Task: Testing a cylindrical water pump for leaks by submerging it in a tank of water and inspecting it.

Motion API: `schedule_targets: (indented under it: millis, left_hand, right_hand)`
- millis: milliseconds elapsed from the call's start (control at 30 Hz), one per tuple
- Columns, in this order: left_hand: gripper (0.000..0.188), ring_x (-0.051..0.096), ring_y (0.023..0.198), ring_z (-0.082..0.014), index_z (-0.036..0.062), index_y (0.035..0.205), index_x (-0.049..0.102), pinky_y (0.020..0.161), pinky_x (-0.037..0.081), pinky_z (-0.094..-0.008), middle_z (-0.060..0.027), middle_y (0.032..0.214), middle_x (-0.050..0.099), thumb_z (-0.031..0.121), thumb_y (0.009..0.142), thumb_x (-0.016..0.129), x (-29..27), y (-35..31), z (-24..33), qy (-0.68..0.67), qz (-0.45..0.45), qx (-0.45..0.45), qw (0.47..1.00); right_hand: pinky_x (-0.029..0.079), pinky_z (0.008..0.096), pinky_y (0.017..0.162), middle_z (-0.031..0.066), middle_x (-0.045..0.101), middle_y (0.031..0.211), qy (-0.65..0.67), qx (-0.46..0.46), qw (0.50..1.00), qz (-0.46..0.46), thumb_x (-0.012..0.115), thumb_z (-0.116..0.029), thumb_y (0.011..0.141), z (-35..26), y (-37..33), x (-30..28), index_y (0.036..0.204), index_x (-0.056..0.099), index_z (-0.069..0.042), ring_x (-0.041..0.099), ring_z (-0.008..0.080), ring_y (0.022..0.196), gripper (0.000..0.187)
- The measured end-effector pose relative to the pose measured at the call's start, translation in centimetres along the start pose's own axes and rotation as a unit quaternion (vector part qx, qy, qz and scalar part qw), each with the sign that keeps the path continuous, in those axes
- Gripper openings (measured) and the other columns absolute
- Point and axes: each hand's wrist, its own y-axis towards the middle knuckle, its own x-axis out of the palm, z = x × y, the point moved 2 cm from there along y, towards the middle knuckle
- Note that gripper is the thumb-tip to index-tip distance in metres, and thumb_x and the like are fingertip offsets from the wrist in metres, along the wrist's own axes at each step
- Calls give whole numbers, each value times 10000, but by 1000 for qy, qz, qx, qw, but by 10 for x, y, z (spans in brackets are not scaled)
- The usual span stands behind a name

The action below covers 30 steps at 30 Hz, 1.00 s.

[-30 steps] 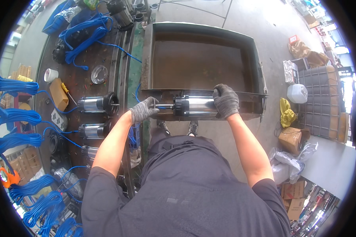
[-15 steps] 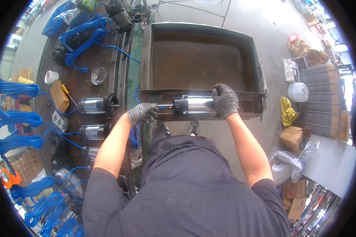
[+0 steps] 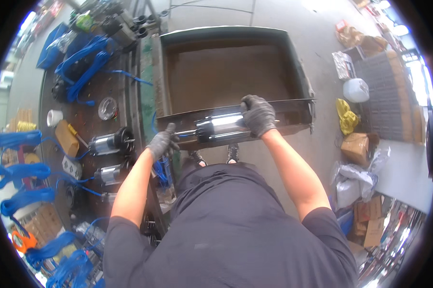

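A silver cylinder with a black ribbed end, like a pump motor, lies tilted across the front ledge of a metal tank. My right hand, in a dark grey glove, is closed over its right end. From its left end a thin shaft points left, with a bit of blue cable beside it. My left hand, gloved too, is at the shaft's tip, thumb raised apart from loosely bent fingers. Whether it touches the shaft is unclear. Brownish liquid appears to fill the tank.
More motors with blue cables lie on the dark bench at left, near a yellow-handled screwdriver and a clear round dish. Coiled blue cables hang at far left. A white jug and cardboard boxes stand at right.
The whole view has shifted and tilted a little, so the motor appears further left and slanted. My left thumb has lifted away from the fingers. My right hand stays on the motor.
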Motion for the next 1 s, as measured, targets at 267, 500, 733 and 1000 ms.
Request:
schedule_targets:
  millis: [267,500,733,1000]
  left_hand:
    - [376,644,1040,-127,100,1255,560,917,541,-282,-20,1091,654,131,962,793,18,-3,-12,-82,-34,297,951]
    - [318,620,903,-110,75,1140,664,848,532,-304,-37,993,728,201,917,852,-1,1,-13,182,33,177,967]
    - [466,646,757,-159,46,945,680,687,510,-396,-60,767,688,459,854,875,23,2,-18,397,303,208,841]
    - [609,626,747,-116,59,1181,730,596,467,-267,-80,1040,778,626,1008,591,9,-26,8,-33,-31,-37,998]
  right_hand:
    - [546,482,960,162,744,1025,-2,-2,1000,10,613,-235,959,7,2,0,1002,740,-100,707,350,1043,190]
    - [535,476,954,138,737,1017,-7,-8,1000,-11,634,-211,923,7,1,-3,988,723,-101,696,336,1040,156]
    - [533,468,964,141,735,1027,5,-11,1000,-6,647,-210,889,9,-1,-4,989,718,-101,693,339,1053,164]
    - [565,496,899,132,751,977,31,-36,999,26,621,-206,946,8,-2,-6,982,749,-120,722,350,998,158]
